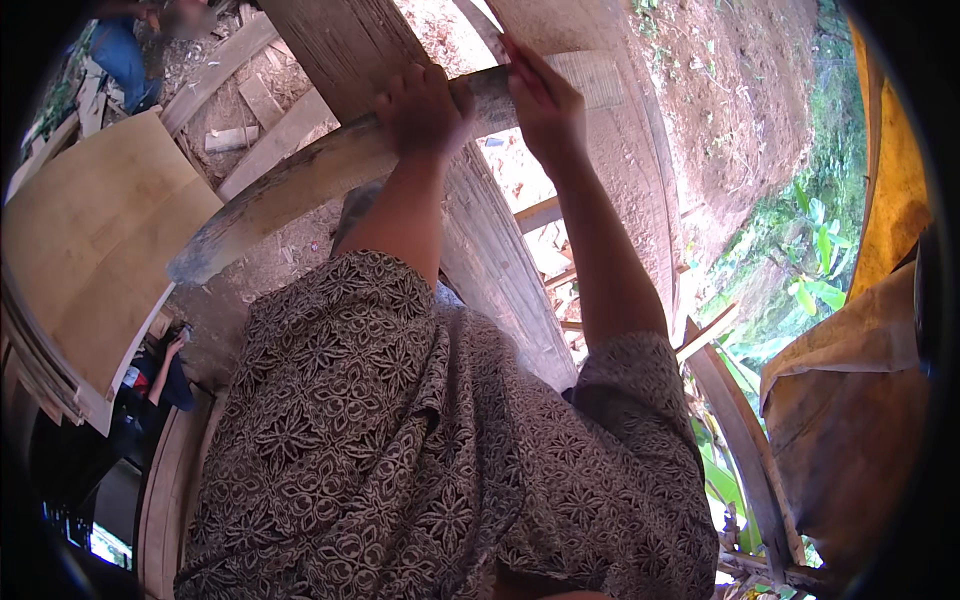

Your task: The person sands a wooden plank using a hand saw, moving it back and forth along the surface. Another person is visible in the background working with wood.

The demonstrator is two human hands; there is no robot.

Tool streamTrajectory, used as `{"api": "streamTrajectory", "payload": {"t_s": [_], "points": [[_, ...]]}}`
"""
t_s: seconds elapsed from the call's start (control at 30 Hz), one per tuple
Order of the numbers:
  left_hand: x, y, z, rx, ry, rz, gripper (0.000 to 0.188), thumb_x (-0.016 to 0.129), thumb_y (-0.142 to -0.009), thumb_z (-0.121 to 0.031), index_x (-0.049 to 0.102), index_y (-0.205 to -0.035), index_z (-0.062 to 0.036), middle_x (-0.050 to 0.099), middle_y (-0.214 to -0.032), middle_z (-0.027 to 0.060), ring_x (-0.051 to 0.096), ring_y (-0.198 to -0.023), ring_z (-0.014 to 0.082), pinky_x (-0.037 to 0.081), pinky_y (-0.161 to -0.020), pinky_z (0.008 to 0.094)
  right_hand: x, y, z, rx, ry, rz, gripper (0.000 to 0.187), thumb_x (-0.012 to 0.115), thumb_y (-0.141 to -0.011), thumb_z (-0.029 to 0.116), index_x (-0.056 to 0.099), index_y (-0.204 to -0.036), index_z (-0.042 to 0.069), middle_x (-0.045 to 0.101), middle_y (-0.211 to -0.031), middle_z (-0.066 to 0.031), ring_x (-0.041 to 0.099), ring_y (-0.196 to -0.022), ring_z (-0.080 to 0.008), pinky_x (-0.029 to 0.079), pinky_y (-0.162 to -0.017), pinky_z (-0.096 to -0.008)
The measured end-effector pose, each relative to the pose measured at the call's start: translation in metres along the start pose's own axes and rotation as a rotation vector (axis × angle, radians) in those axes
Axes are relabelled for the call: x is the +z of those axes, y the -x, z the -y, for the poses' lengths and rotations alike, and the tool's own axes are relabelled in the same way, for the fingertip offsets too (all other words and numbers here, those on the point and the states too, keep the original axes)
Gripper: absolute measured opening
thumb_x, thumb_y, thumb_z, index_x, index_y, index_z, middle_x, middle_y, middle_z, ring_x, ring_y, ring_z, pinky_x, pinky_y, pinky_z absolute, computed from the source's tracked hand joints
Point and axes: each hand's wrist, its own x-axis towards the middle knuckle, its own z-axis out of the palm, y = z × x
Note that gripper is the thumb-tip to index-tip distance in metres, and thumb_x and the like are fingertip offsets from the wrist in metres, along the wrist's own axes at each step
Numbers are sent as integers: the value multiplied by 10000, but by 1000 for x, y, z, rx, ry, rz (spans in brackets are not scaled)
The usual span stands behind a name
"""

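Note:
A long, narrow wooden board (pixel 290 195) lies slantwise in front of me, greyish and weathered toward its left end. It crosses over a wide, grooved plank (pixel 490 245). My left hand (pixel 428 110) is closed over the board where the two cross, its fingers curled at the far edge. Farther right along the same board, my right hand (pixel 548 108) is closed with its fingers pointing away from me. What sits between those fingers is hard to make out. A thin, curved strip (pixel 480 24) reaches up to its fingertips; whether the hand holds it cannot be told.
Stacked plywood sheets (pixel 110 230) stand at the left. A broad plank (pixel 630 170) lies right of my hands, beside bare soil (pixel 740 110). Timber offcuts (pixel 262 100) litter the far left ground. One person (pixel 125 60) is at the far left, another (pixel 170 375) at the lower left. Orange tarpaulin (pixel 850 400) hangs right.

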Motion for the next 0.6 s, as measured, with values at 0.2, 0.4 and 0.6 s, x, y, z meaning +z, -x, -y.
{"api": "streamTrajectory", "payload": {"t_s": [0.2, 0.4, 0.6], "points": [[13, 5, 12, 2, -81, -114, 452, 488, -976, -506, 677, -1058, -103, 652, -1135, 108, 618, -1086, 305, 434, -920, 540, -45, 95, 8, -25, -42, 64, 443, 571, -1002, 31, 571, -1444, -3, 651, -1421, -149, 610, -1332, -213, 463, -1116, -329], [11, -9, 10, -47, -58, -19, 437, 470, -978, -485, 674, -1049, -106, 662, -1113, 108, 637, -1073, 307, 433, -905, 539, -131, 229, 76, 127, 71, 81, 487, 543, -976, -68, 518, -1462, -60, 592, -1474, -202, 543, -1398, -292, 403, -1182, -414], [11, -4, 8, -23, -21, 21, 440, 466, -984, -481, 681, -1078, -109, 664, -1137, 115, 631, -1092, 311, 426, -931, 539, -63, 126, -8, -153, -138, 40, 434, 549, -1011, -22, 559, -1445, -25, 646, -1420, -171, 603, -1333, -230, 462, -1116, -357]]}}
